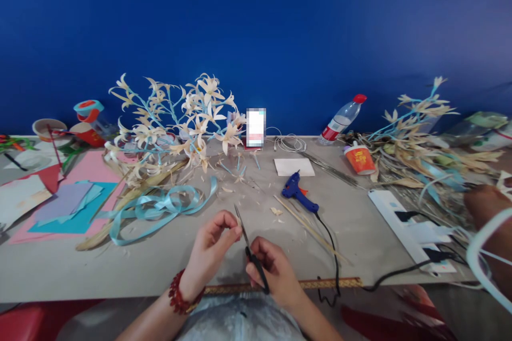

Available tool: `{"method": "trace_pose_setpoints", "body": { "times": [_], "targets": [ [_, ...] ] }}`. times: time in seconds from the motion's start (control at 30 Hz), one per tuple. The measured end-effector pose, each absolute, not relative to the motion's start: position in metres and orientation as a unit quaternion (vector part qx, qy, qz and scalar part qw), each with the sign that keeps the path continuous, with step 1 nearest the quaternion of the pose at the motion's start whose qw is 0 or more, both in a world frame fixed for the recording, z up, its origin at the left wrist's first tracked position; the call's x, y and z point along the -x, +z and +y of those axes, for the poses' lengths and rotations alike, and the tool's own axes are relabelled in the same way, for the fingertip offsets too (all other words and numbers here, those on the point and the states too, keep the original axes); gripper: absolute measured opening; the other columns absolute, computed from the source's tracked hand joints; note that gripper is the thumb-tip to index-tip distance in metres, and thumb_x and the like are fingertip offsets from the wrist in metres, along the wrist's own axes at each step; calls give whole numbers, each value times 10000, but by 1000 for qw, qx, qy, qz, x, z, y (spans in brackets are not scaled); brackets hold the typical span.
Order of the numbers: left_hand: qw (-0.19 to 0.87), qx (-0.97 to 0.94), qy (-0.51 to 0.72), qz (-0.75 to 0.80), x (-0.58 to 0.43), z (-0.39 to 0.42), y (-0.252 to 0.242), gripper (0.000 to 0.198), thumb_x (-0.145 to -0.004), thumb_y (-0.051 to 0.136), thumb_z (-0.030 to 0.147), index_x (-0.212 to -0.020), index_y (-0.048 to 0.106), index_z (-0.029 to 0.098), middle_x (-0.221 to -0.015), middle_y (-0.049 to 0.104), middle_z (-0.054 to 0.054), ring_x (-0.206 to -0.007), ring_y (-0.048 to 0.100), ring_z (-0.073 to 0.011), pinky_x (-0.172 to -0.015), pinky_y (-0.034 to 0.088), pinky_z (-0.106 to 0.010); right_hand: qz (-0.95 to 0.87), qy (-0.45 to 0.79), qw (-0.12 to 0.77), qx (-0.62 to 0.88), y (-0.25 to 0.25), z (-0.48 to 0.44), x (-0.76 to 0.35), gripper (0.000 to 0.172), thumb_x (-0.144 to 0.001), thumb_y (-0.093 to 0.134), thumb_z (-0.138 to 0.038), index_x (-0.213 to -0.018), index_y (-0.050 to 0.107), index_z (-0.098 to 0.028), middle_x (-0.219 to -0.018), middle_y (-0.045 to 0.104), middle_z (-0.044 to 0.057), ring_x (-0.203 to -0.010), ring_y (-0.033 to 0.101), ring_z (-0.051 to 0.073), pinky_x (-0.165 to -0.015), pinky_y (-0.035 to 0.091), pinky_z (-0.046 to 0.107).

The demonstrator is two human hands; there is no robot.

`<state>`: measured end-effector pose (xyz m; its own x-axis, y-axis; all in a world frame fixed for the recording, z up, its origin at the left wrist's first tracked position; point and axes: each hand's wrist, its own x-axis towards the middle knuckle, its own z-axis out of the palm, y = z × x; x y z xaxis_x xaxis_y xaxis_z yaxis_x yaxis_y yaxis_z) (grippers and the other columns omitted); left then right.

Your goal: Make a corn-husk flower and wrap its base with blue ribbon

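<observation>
In the head view, my right hand point(278, 269) is wrapped round the black handles of a pair of scissors point(259, 270), whose blades point up and away from me over the table. My left hand point(212, 245), with a red bead bracelet at the wrist, pinches thumb and fingers together right beside the blades; whatever it may hold is too small to make out. Past the scissors, small pale scraps point(276, 211) lie on the grey table. A blue glue gun point(299, 193) rests to the right, near a thin dry stalk point(312, 229).
Pale flowers on blue stems point(200, 112) stand at the back left, behind a coiled light-blue ribbon point(160, 205). A lit phone point(256, 128) leans upright. Rightward are a tilted bottle point(340, 120), a red cup point(360, 160), a power strip point(394, 224) with cables, and another person's arm point(490, 224).
</observation>
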<state>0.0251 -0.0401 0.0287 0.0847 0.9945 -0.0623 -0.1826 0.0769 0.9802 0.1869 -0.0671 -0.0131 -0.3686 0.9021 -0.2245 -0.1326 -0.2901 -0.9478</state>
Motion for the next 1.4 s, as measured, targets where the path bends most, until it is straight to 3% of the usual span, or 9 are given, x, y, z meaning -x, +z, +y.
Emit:
{"method": "trace_pose_setpoints", "body": {
  "times": [0.43, 0.8, 1.1, 1.4],
  "targets": [
    [595, -440, 505, 445, -25, -39, 27, 172, -823, 691, 289, -729, 600, 178, -688, 555, 17, -659, 499, -123, -641, 412, -228, -450, 687, 360, 442, -15, -67, -187, 382, -700, 766, -408, -685, 435, -218, -504, 471, -94, -413, 444, 66, -417, 329, 176],
    [635, -392, 515, 422, -23, -39, 24, 163, -854, 672, 298, -754, 633, 175, -683, 627, -5, -667, 530, -135, -669, 412, -246, -434, 706, 371, 420, -13, -67, -188, 565, -646, 732, -693, -699, 438, -214, -469, 498, -79, -405, 422, 65, -418, 303, 185],
    [642, -371, 526, 416, -24, -38, 24, 158, -850, 681, 290, -753, 634, 174, -666, 626, -3, -654, 531, -134, -665, 408, -248, -442, 712, 367, 403, -9, -69, -191, 614, -607, 719, -755, -721, 453, -214, -520, 496, -71, -441, 427, 80, -453, 303, 213],
    [636, -355, 539, 423, -24, -39, 24, 148, -848, 684, 279, -764, 625, 173, -664, 615, 7, -648, 525, -125, -670, 402, -246, -474, 690, 361, 411, -10, -70, -192, 560, -672, 699, -714, -711, 451, -213, -562, 509, -54, -474, 436, 86, -472, 298, 219]
  ]
}}
